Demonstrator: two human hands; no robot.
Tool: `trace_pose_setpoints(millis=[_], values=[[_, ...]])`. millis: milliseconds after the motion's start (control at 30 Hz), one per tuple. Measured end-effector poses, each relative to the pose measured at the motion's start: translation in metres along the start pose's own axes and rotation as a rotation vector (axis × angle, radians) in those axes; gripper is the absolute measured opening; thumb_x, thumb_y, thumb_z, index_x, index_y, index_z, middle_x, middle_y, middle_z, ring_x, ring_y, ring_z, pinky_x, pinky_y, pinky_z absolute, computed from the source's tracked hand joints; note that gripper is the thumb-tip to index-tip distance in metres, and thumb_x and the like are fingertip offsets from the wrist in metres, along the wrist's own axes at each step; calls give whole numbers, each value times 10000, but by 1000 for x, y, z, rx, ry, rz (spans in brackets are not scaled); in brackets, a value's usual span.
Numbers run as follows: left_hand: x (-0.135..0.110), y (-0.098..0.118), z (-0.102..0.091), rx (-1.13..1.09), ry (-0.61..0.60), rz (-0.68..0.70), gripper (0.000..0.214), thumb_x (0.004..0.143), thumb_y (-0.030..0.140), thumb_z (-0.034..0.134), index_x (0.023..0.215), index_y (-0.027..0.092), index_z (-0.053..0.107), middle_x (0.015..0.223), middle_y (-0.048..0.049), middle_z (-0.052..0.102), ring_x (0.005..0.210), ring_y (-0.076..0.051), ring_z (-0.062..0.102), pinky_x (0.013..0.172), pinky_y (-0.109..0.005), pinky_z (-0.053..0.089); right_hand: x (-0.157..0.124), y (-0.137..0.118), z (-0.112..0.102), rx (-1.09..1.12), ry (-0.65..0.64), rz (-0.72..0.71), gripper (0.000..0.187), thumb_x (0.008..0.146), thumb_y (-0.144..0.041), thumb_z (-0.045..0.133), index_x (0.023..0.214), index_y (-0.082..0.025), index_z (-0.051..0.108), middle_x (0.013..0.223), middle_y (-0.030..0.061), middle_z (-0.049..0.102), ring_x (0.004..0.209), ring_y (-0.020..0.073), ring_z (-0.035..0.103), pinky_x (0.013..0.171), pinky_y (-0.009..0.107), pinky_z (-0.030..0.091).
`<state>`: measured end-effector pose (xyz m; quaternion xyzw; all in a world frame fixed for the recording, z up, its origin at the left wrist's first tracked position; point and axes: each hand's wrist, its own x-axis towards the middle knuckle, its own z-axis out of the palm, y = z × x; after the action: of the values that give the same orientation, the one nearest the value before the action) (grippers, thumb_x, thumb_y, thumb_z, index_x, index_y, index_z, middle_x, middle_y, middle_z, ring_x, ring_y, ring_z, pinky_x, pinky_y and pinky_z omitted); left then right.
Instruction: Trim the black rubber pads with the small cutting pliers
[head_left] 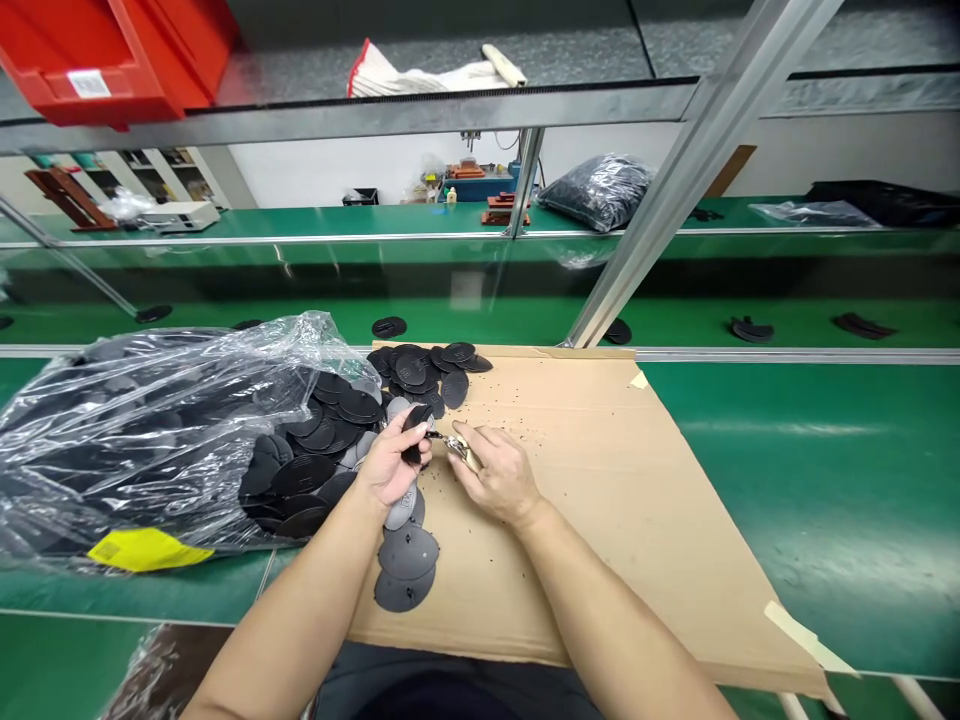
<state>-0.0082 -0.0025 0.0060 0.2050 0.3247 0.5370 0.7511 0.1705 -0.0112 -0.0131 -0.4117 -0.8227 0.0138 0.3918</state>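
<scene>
My left hand (391, 462) is closed on a black oval plastic disc (414, 422), held on edge over the cardboard sheet (600, 480). My right hand (496, 476) is closed on a small metal cutter (459, 448) whose tip touches the disc's edge. Under my left wrist lie three trimmed discs (406, 565) in a row. Small black scraps dot the cardboard around my hands.
A clear plastic bag (150, 420) spills several black discs (322, 440) onto the cardboard's left side. Another pile of discs (431, 368) sits at the cardboard's far edge. A green conveyor belt (825, 480) runs behind. A slanted metal post (675, 180) rises at right. A red bin (112, 50) is overhead.
</scene>
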Motion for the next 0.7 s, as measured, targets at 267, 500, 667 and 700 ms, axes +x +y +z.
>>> trace_pose_setpoints(millis=[267, 500, 667, 700], values=[[1, -2, -2, -4, 10, 17, 390, 638, 110, 759, 967, 180, 563, 803, 9, 568, 565, -39, 500, 496, -159, 364, -1, 2, 1, -142, -17, -15, 370, 835, -190, 518, 1196, -152, 590, 813, 73, 645, 728, 214, 580, 733, 339, 480], [3, -4, -2, 27, 58, 48, 400, 633, 116, 774, 954, 179, 544, 796, 11, 569, 580, -47, 511, 520, -168, 382, -4, 4, 1, -176, -66, 37, 441, 771, -133, 512, 1201, -167, 602, 823, 65, 678, 736, 214, 605, 727, 324, 486], [4, -7, -2, 36, 79, 113, 434, 629, 127, 785, 981, 180, 536, 796, 13, 578, 582, -51, 520, 549, -181, 402, -5, 2, 6, 84, -132, 209, 440, 769, -132, 494, 1187, -185, 623, 929, 55, 699, 855, 203, 645, 807, 305, 504], [4, -7, -1, 33, 82, 122, 439, 629, 127, 785, 985, 180, 535, 796, 13, 580, 581, -51, 522, 553, -183, 405, -5, 2, 7, 164, -140, 245, 423, 773, -140, 498, 1170, -195, 634, 952, 48, 703, 871, 199, 648, 818, 303, 506]])
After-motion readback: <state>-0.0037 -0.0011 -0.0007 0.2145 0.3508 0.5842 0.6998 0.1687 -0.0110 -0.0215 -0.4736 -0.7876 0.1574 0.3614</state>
